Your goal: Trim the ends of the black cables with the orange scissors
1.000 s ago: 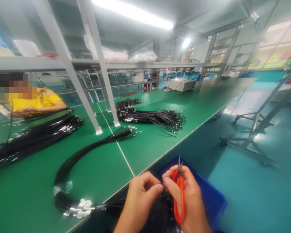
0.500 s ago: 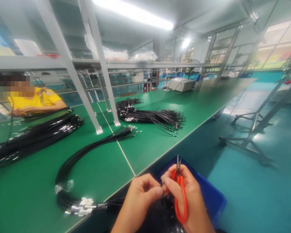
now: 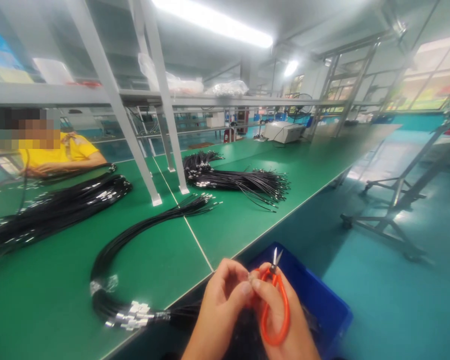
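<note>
In the head view, my right hand [image 3: 290, 307] is closed around scissors with orange handles [image 3: 286, 320]. Their short blades point up and stand slightly apart. My left hand [image 3: 225, 305] is pinched shut, its fingertips meeting those of the right hand. Whatever lies between the fingertips is too small and covered to make out. To the left, a curved bundle of black cables [image 3: 107, 255] with silvery-white tips and tags [image 3: 137, 316] lies on the green table [image 3: 161, 260]. Its near end passes over the table edge and disappears behind my left hand.
Below my hands stands a blue bin [image 3: 328, 305]. More black cables [image 3: 240, 181] lie farther back, and a large cable pile [image 3: 60, 207] at left. Shelf posts [image 3: 172, 125] rise from the table. A person in a yellow shirt [image 3: 78, 150] sits across. A wheeled metal frame [image 3: 388, 210] stands right.
The scissors have turned a little in my right hand and their blades show wider apart. My left hand has shifted slightly up and right in the view. The whole view has also moved slightly.
</note>
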The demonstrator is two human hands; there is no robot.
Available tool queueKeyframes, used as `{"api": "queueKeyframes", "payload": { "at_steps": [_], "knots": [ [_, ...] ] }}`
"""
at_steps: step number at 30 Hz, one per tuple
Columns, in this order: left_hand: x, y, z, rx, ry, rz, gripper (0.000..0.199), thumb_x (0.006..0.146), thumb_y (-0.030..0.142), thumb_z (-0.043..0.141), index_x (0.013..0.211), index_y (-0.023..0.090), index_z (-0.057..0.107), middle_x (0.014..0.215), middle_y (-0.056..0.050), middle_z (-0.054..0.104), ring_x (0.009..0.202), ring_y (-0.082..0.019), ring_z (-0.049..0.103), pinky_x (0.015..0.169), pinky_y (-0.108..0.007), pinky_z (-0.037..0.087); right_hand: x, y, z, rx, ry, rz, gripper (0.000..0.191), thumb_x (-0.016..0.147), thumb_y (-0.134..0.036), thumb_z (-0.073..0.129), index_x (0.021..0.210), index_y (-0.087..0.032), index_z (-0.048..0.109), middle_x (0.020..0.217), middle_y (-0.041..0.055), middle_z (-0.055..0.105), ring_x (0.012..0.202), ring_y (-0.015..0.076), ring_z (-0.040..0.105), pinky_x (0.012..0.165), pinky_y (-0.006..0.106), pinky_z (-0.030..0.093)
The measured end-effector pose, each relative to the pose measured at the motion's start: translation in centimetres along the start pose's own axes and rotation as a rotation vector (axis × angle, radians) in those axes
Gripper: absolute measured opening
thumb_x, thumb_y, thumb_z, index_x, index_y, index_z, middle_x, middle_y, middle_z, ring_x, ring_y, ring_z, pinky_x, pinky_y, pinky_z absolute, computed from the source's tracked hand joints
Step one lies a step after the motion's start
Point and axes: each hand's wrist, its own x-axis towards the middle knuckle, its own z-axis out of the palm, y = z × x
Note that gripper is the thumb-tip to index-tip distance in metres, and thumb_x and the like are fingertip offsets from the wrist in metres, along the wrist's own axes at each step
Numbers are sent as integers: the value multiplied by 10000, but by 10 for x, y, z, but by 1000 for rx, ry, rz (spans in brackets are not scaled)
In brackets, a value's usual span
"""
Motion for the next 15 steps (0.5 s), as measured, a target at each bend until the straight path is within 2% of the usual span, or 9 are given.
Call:
{"api": "queueKeyframes", "payload": {
  "at_steps": [2,4,9,12,15],
  "knots": [
    [1,3,3,48,95,49,242,702,376,710,728,182,568,660,23,559,595,-122,518,568,-225,433,1,3,1,21,20,-36,188,628,-231,773,749,-225,629,740,-26,612,689,145,551,631,259,496],
    [3,6,3,47,120,40,216,704,336,710,661,172,575,615,17,567,563,-125,529,546,-230,434,2,3,1,32,22,-51,209,612,-224,784,764,-227,640,735,-24,621,680,144,551,631,263,499],
    [11,13,-7,-132,-91,2,165,732,268,684,655,141,611,550,6,600,513,-113,538,544,-230,427,8,-8,-1,78,-146,51,109,634,-166,734,702,-195,654,630,-19,609,586,122,525,617,263,484],
    [11,15,-7,-151,-68,-17,162,783,272,641,690,147,596,536,21,578,517,-105,531,562,-229,431,9,-12,-1,88,-181,73,70,640,-165,722,672,-183,663,621,-8,612,597,126,535,604,249,475],
    [11,16,-4,-146,-77,-49,142,746,260,688,743,156,591,569,25,589,516,-97,522,539,-217,421,9,-12,0,100,-170,83,100,634,-158,740,695,-194,670,633,-22,604,583,118,523,577,239,468]
  ]
}}
